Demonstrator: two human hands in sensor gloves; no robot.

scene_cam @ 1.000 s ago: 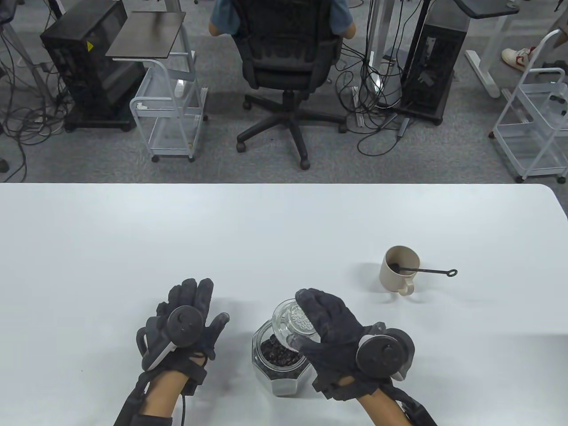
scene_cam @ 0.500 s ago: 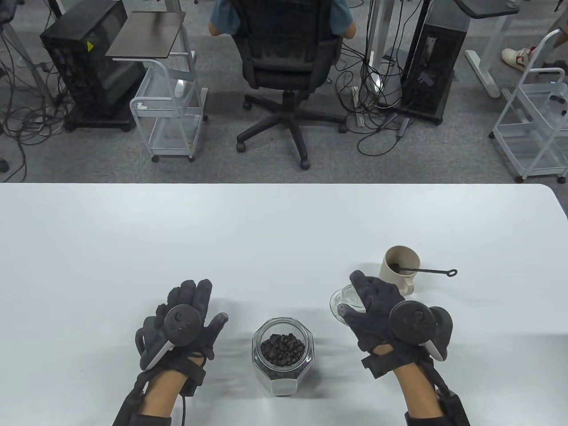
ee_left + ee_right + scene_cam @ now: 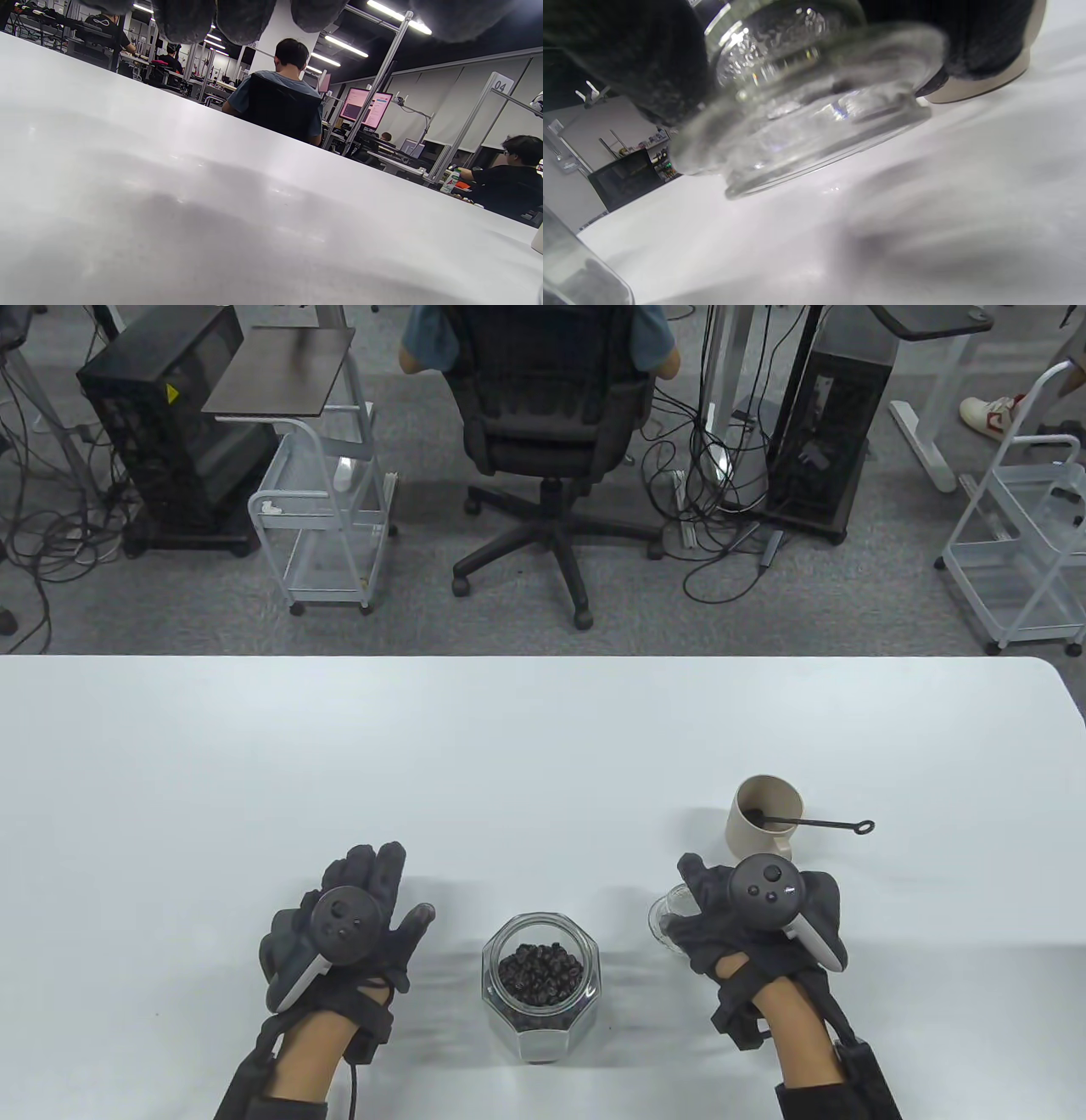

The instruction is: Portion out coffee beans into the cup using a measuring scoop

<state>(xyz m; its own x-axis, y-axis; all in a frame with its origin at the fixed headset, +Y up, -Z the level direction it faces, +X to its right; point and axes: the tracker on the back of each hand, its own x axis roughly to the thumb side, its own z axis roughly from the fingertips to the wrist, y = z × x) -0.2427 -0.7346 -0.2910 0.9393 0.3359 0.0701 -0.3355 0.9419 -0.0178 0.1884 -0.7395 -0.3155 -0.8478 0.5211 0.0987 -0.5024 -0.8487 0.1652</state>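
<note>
**Lid Set-Down Beside the Open Jar**

The jar (image 3: 540,976) of coffee beans (image 3: 540,972) is standing open nearest the person, between the hands. The left hand (image 3: 348,929) is resting flat on the surface (image 3: 526,746), fingers straight, holding nothing. The right hand (image 3: 751,920) is gripping the glass lid (image 3: 666,914), fingers curled over it. The right wrist view is showing the lid tilted, one edge at the surface; the table view is hiding this. Just beyond the right hand, the cup (image 3: 761,821) is holding the measuring scoop (image 3: 810,822), its handle pointing right, so the right hand is the nearer one.
</note>
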